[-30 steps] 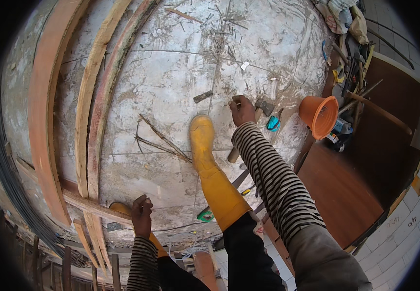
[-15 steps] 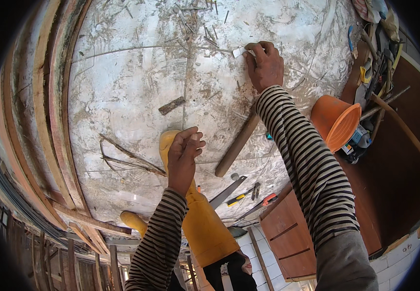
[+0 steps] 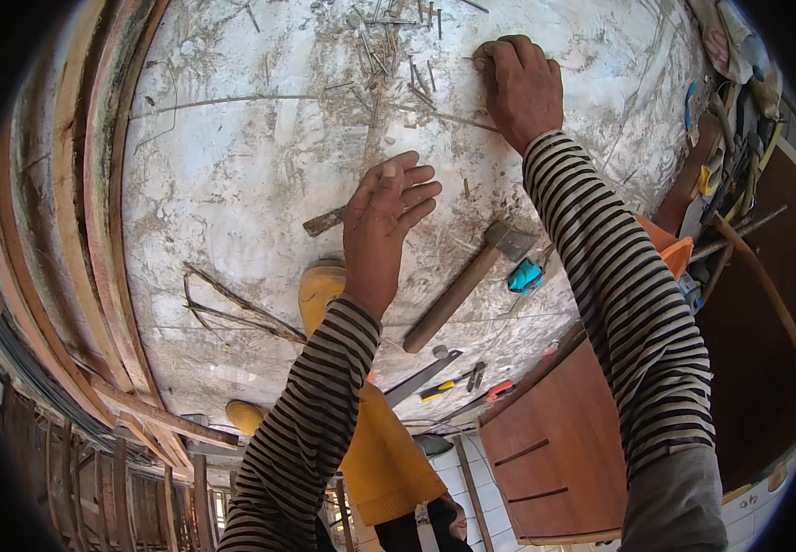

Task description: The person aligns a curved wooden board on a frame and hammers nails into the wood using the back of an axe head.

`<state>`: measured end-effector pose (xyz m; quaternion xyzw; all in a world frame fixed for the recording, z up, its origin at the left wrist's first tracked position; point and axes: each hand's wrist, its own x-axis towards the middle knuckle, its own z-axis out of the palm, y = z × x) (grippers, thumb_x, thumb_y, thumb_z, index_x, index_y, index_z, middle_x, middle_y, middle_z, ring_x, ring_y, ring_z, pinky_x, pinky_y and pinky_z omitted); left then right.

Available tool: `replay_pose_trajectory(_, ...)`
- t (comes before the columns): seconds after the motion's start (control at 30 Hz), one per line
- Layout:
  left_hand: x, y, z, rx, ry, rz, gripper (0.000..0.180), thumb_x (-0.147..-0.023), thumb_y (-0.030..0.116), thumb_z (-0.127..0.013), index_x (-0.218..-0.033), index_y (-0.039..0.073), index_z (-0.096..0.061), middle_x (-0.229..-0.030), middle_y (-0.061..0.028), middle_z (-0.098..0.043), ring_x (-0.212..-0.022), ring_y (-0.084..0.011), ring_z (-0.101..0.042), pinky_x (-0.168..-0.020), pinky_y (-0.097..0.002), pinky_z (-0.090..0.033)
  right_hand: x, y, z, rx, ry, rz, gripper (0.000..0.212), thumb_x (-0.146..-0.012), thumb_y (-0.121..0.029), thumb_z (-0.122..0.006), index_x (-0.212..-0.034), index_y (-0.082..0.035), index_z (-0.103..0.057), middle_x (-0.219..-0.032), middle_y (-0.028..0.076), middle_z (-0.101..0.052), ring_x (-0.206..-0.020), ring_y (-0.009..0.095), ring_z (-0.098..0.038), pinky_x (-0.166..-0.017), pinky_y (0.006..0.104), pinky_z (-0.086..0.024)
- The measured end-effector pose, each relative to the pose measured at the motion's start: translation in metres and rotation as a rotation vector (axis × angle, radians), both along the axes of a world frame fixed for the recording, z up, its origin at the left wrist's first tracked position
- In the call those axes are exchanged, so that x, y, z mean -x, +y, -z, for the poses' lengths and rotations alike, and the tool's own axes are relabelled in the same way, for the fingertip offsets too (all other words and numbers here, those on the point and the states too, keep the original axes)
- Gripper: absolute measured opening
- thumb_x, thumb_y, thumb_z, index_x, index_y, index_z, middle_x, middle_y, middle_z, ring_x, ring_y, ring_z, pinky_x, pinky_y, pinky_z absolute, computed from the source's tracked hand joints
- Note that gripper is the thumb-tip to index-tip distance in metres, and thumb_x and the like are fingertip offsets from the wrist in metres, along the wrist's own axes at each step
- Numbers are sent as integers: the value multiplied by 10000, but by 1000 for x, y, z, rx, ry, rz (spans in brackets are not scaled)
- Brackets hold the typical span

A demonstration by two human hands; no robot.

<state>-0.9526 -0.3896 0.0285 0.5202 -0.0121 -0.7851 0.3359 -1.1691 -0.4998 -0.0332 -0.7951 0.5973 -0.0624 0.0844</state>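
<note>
My right hand [image 3: 524,90] is low over the dusty white floor at the top, its fingers curled and thumb pressed in; whatever they pinch is hidden. Loose nails [image 3: 424,81] lie to its left. My left hand [image 3: 381,225] hangs over the middle with fingers loosely apart and nothing in them. Partly behind it is a short wood scrap [image 3: 323,222]. Between my arms rests a hammer [image 3: 453,299] with a wooden handle and metal head. A teal object [image 3: 525,276], perhaps a tape measure, sits beside the hammer head.
Long timber planks [image 3: 108,212] run down the left side. Bent twigs [image 3: 242,308] lie near my yellow boot [image 3: 320,290]. A handsaw [image 3: 426,375] and a yellow cutter [image 3: 444,387] lie below the hammer. At right are an orange bucket [image 3: 672,247], tools and a brown wooden panel [image 3: 559,437].
My right hand has moved up and slightly right; the small white piece at its fingertips no longer shows. My left hand has risen toward the right, its fingers spreading. The hammer head has come into view.
</note>
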Motion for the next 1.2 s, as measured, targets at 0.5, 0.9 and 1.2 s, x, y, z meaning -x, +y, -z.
replay_pose_trajectory(0.5, -37, 12, 31, -343, 77, -344, 415, -1083, 497, -481, -889, 134, -531, -741, 26, -447, -733, -158, -455, -735, -325, -416, -119, 44, -18, -209, -337, 219, 154, -876, -193, -751, -975, -76, -732, -878, 90, -649, -818, 284, -654, -716, 421, -515)
replay_pose_trajectory(0.9, -39, -28, 23, -316, -1, -482, 481, -1085, 529, -448, -950, 91, -592, -879, -32, -616, -819, -197, -604, -838, -349, -506, -129, 69, -55, -639, -644, 191, 165, -835, -215, -745, -891, -65, -705, -843, 95, -623, -698, 284, -642, -648, 410, -522)
replay_pose_trajectory(1.2, -39, -9, 36, -338, 307, -353, 407, -1076, 505, -494, -874, 153, -527, -693, 38, -408, -629, -114, -396, -591, -270, -352, -65, -16, -9, -92, -289, 208, 149, -908, -191, -722, -1033, -111, -711, -921, 71, -660, -785, 270, -670, -672, 408, -539)
